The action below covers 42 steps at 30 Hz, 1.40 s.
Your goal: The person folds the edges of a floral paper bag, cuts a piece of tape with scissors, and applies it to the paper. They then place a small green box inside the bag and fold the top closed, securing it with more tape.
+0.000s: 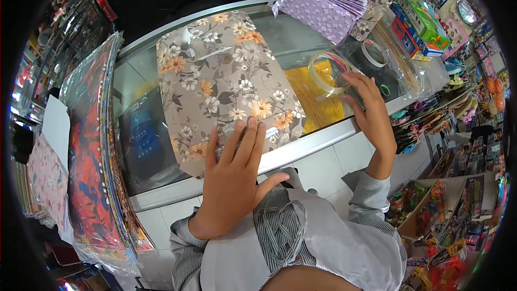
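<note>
Left grip [229,186] lies flat and spread, fingers together and thumb out wide, pressing on one flat piece of floral paper [221,83] without grasping it. That paper stretches ahead of this grip on the glass bench [320,141]. Right grip [372,118] is half-curled, with a gap between thumb and fingers; it appears to hold nothing, and whether its fingertips touch the nearer tape roll [321,87] I cannot tell. Two rolls are visible: this one just beside the right grip, and a farther tape roll [375,63] ahead of it. Beyond both grips lies one pleated purple package [320,8]; farther right are at least two boxes, including one green box [423,19].
</note>
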### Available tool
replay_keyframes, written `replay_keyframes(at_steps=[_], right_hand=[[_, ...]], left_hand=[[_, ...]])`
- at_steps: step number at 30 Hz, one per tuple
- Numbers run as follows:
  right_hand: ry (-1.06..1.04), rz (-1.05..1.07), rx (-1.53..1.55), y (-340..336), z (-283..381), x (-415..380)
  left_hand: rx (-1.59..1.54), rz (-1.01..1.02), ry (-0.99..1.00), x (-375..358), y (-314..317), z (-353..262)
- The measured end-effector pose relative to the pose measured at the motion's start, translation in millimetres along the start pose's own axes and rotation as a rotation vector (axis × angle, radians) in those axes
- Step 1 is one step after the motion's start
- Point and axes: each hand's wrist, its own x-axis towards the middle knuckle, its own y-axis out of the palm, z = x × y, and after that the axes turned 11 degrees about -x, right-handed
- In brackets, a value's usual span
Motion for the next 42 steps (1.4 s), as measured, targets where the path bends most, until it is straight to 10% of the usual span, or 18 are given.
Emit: replay_keyframes(at_steps=[20,42], right_hand=[[-0.187,0.020,0.331,-8.5,-19.6,16.7],[-0.481,-0.132,0.202,-16.7,66.0,-7.9]], left_hand=[[0.107,-0.087,-0.014,0.0,8.6,-2.5],[-0.724,-0.435,-0.019,12.1,-15.3,7.1]])
